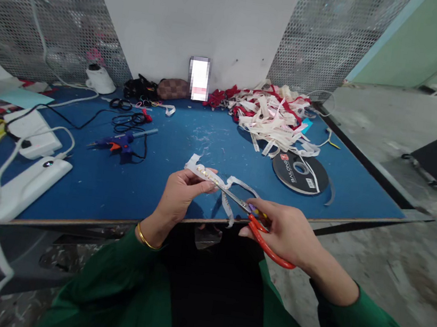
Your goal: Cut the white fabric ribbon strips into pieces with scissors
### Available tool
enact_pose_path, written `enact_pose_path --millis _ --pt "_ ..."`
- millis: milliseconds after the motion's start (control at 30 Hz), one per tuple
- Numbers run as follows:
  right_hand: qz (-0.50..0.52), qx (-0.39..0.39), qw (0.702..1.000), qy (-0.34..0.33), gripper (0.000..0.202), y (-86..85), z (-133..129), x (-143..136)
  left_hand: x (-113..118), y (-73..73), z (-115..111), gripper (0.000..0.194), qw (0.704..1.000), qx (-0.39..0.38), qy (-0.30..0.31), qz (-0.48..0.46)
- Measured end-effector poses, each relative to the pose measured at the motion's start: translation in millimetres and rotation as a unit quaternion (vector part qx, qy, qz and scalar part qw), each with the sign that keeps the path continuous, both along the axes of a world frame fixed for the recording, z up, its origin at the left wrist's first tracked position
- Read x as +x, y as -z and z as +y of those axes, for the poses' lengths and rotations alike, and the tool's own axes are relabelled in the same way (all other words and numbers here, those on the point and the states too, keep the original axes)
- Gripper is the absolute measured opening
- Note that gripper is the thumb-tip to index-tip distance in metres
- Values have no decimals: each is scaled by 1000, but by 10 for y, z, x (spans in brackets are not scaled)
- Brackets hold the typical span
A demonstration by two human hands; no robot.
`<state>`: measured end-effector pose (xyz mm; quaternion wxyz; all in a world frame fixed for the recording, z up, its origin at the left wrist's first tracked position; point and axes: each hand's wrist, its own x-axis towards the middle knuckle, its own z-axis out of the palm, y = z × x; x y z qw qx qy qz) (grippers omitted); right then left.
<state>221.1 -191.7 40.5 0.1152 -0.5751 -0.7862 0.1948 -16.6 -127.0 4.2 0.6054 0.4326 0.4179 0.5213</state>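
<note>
By the left hand [178, 193] white ribbon [202, 171] is being pinched, roughly in line with scissors [253, 220] gripped by the right hand [289, 231].

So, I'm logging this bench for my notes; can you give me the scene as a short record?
Left hand: pinching white ribbon
Right hand: holding orange-handled scissors, blades at the ribbon
Surface: blue tabletop
Left side: blue glue gun
Right side: black spool, lying flat
Back right: white-and-red ribbon heap
</note>
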Motion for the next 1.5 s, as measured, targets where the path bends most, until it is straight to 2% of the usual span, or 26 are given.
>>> enact_pose_path --millis 233,433,600,800,933,1067,1300,1500 --pt "13 17 1000 -3 45 0 2 13 -3 -34 12 29 1000 11 0 10" --pt "-2 34 999 -2 48 -98 141 -25 -35 -179 187 32 999 27 12 18" --pt "-3 67 998 2 44 -224 432 -127 -88 -374 479 35 999 51 15 6" --pt "-5 105 994 -3 49 -354 975 -295 -176 -579 892 38 997 78 3 -13" --pt "-3 110 994 -29 46 -374 1296 -435 -292 -537 1101 42 994 103 -37 -17" --pt "0 94 994 -57 46 -271 1462 -519 -393 -417 1176 43 993 98 -61 -6" --pt "4 60 996 -64 46 -79 1479 -416 -338 -329 1157 43 996 78 -39 17" --pt "7 72 995 -64 43 6 1509 -384 -319 -271 1155 41 998 57 -32 10"
